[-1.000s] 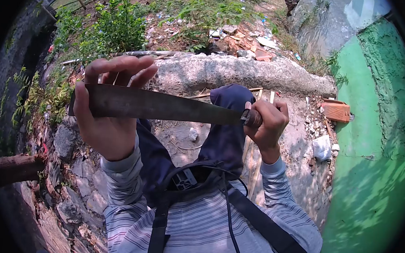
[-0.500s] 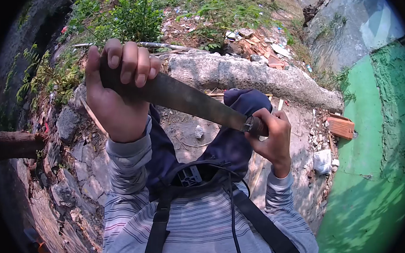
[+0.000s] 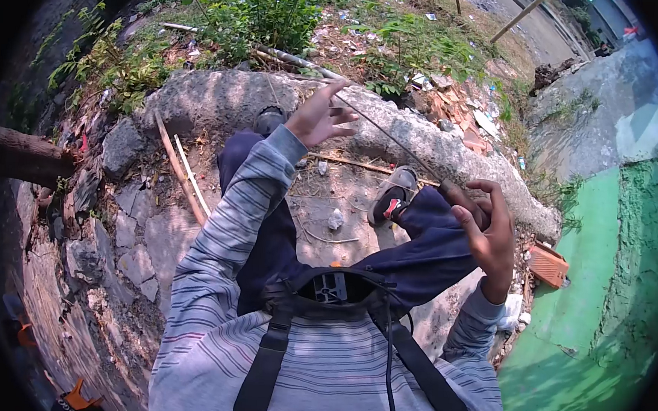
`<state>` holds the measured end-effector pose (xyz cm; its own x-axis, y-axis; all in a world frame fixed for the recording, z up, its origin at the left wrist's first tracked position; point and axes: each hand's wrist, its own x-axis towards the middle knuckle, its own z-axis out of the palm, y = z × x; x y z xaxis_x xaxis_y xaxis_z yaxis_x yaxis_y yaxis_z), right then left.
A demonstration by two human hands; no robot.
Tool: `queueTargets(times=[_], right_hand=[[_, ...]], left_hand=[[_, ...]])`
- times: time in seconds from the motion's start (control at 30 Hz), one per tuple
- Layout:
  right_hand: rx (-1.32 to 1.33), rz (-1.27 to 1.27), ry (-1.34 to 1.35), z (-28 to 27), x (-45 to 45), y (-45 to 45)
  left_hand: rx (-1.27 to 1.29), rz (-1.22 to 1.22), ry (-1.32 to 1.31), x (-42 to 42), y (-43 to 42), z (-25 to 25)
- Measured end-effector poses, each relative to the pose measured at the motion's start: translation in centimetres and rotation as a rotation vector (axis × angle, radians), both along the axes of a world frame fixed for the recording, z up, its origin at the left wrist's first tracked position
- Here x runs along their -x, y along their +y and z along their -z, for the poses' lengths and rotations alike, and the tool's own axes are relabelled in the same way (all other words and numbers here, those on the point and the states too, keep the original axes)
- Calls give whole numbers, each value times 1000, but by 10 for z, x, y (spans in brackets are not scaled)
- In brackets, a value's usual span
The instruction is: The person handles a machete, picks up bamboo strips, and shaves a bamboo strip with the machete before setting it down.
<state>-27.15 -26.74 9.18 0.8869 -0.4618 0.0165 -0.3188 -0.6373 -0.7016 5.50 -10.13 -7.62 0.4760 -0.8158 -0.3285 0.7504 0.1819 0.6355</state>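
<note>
A machete (image 3: 397, 143) with a dark blade and a brown handle appears almost edge-on, as a thin line slanting up and left. My right hand (image 3: 491, 234) is around its handle above my right knee, the index finger partly lifted. At the far end of the blade is my left hand (image 3: 323, 120), fingers apart and curved. It lies beside the tip; whether it touches the blade I cannot tell.
A rough concrete beam (image 3: 222, 97) runs ahead of my shoes. Sticks (image 3: 180, 168) and stones lie on the ground. On the right are a broken orange brick (image 3: 547, 265) and a green wall (image 3: 580, 281). Plants (image 3: 273, 14) and litter lie beyond the beam.
The machete has turned from its flat side to its edge and shifted right. My left hand has released the blade's wide end and opened. My right hand moved right; my legs are spread wider.
</note>
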Motion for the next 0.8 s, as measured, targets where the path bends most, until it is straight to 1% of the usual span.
queueTargets(times=[0.07,0.1,0.13,0.2,0.23,0.27,0.33,0.37,0.4,0.47,0.5,0.53,0.57,0.6,0.63,0.67,0.7,0.77,0.8], right_hand=[[-19,-5,54,15,-15,-21],[-40,-1,109,24,-24,-31],[-39,-7,118,30,-35,-39],[-121,-44,188,42,-63,-55],[-133,-64,199,47,-78,-62],[-45,-67,238,48,-93,-66],[42,-84,243,60,-123,-87],[-8,-43,251,61,-139,-97],[15,-29,182,64,-155,-101],[186,-118,216,55,-186,-106],[242,-138,205,45,-200,-100],[307,-201,156,55,-213,-116],[275,-165,190,44,-226,-109],[243,-129,224,33,-239,-102],[293,-127,217,36,-253,-110],[252,-64,315,27,-269,-105],[244,-61,341,33,-283,-112],[230,-35,393,56,-313,-123],[222,-11,419,76,-329,-126]], left_hand=[[-216,-20,78,15,3,-5],[-168,44,7,13,13,-1],[-167,39,17,9,18,5],[-126,-21,-142,2,26,17],[-174,-115,-210,8,30,-2],[-176,-122,-204,5,36,-9],[-218,-241,-476,-5,44,-12],[-226,-317,-520,-9,45,-8],[-228,-320,-513,-11,46,-6],[-254,-327,-603,-11,47,-5],[-269,-323,-718,-4,43,-1],[-305,-226,-783,8,41,-6],[-341,-128,-845,22,40,-10],[-348,-15,-940,35,37,-3],[-355,99,-1031,49,35,9],[-405,224,-1119,68,36,18],[-453,350,-1207,85,38,28],[-389,622,-1102,115,45,62],[-349,748,-1067,124,51,77]])
